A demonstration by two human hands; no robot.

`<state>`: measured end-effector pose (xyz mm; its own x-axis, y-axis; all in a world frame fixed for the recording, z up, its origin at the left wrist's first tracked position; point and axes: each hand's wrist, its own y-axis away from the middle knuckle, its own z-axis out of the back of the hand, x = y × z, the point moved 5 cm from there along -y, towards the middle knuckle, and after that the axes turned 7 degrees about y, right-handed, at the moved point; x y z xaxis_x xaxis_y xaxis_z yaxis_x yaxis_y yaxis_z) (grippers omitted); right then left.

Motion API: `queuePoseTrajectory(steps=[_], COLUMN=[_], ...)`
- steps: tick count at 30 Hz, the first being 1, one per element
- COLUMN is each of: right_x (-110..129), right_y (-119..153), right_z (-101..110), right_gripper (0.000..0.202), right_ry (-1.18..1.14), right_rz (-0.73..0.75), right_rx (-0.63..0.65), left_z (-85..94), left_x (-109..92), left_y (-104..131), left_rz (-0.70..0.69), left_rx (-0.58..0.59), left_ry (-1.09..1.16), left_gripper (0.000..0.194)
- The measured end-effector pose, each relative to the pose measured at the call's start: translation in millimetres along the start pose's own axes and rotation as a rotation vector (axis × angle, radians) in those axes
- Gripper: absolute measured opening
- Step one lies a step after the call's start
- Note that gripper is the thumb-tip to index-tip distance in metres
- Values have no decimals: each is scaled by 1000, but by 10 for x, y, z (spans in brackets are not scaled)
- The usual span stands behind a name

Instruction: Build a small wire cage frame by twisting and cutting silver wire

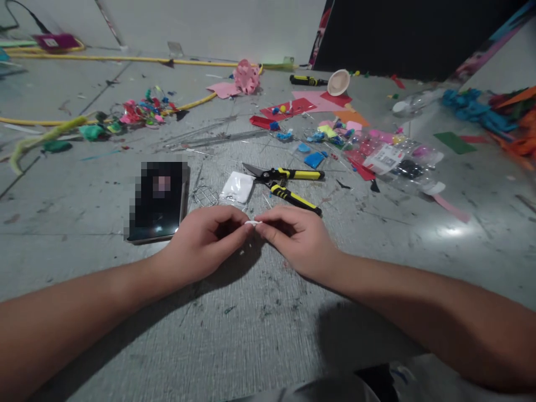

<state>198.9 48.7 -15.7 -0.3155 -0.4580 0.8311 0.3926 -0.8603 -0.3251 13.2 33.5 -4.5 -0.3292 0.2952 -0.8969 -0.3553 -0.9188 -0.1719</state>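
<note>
Between the fingertips of my left hand (209,237) and my right hand (299,234) is a small white piece (253,223), soft-looking like clay. Each hand pinches one end of it, thumb against forefinger. Just beyond lies a clear packet with a white block (238,187) inside. Pruning shears (288,176) with yellow and black handles rest beside the packet, their blades spread. To the left of the packet is a small bundle of thin wire (205,195). A dark-screened device (161,201), partly blurred out, lies beside my left hand.
Scraps of coloured clay (146,109) and coloured paper (318,102) litter the far floor. A yellow cable (125,58) runs along the wall. Clear plastic packaging (393,159) lies right, near blue crumpled material (473,109). A pink paper flower (247,77) and a pale cup (338,82) are farther back.
</note>
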Motion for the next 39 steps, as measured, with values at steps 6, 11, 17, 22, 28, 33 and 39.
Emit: queuePoseTrajectory(steps=[6, 11, 17, 22, 28, 33, 39], right_x=[22, -4, 52, 141, 160, 213, 163], right_y=[57, 98, 109, 132, 130, 128, 110], right_z=[14, 34, 52, 29, 64, 73, 31], right_gripper=[6, 14, 24, 24, 17, 12, 12], right_ry=[41, 29, 70, 162, 31, -38, -83], right_rz=[8, -105, -152, 49, 66, 152, 20], right_rx=[1, -32, -12, 20, -12, 111, 153], left_z=[-6, -27, -75, -66, 57, 89, 102], left_x=[-71, -119, -167, -173, -4, -1, -29], left_y=[-13, 30, 51, 12, -11, 3, -24], left_rz=[-89, -197, -239, -234, 140, 124, -13], left_rx=[31, 138, 330, 306, -60, -84, 30], left_ry=[-101, -161, -69, -24, 168, 139, 64], left_gripper=[15, 24, 36, 35, 13, 21, 8])
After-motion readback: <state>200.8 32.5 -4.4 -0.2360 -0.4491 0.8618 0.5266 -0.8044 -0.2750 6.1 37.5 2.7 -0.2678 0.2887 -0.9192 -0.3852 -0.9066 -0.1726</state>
